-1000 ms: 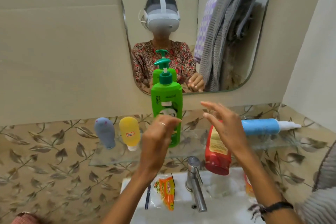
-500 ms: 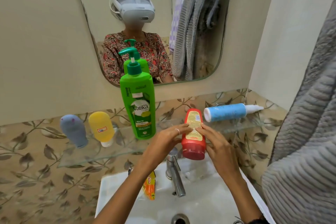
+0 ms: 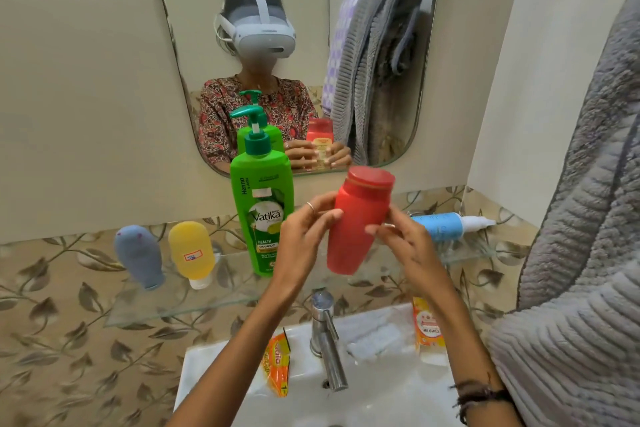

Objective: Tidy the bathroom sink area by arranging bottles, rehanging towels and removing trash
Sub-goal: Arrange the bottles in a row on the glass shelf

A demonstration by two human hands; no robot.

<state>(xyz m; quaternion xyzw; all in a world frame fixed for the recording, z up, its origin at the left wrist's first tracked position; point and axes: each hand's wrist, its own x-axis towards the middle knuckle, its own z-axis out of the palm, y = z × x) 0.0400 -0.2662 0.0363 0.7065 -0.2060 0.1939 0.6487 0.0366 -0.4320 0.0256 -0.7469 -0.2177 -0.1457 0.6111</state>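
While both hands curl around it, the red bottle (image 3: pixel 356 225) hangs tilted, cap up, above the glass shelf (image 3: pixel 221 302), just right of the green shampoo bottle (image 3: pixel 265 215). Left hand (image 3: pixel 304 239) and right hand (image 3: pixel 407 246) fingers grip its sides.

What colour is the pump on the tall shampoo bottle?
Teal green, darker than the bright green shampoo bottle; the pump shows best in the head view.
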